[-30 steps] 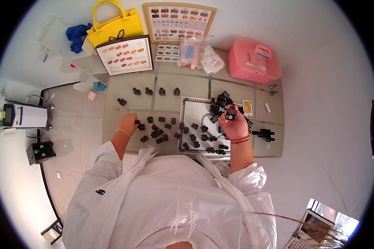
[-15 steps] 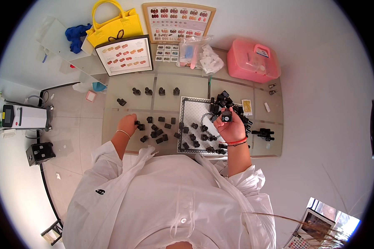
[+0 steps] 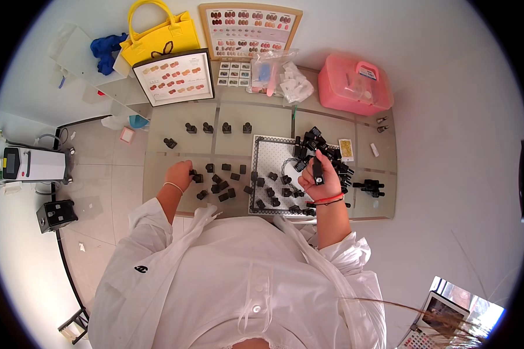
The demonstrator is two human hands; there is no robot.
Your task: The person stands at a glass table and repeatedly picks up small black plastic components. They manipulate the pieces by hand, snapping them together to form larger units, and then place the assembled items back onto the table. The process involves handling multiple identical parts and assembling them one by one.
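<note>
My right hand [image 3: 323, 181] grips a black nail polish bottle [image 3: 318, 172] above the patterned white mat [image 3: 266, 152]. The bottle shows its narrow side. My left hand [image 3: 179, 173] rests at the left of the table, fingers curled at the cap of another black bottle [image 3: 198, 178]. Between my hands lie several similar bottles [image 3: 216, 188], most of them tipped over. Beyond my right hand is a dense heap of black bottles [image 3: 315, 138], partly hidden by that hand.
A row of black bottles [image 3: 208, 128] stands farther back. Behind it are framed colour charts [image 3: 174, 79], a clear plastic bag [image 3: 265, 72], and a pink case [image 3: 355, 87]. A yellow bag [image 3: 163, 38] is at the back left. More bottles [image 3: 370, 187] lie near the right edge.
The bottle in my right hand has turned from a broad face to a narrow side and sits slightly lower. My left hand has stayed nearly still.
</note>
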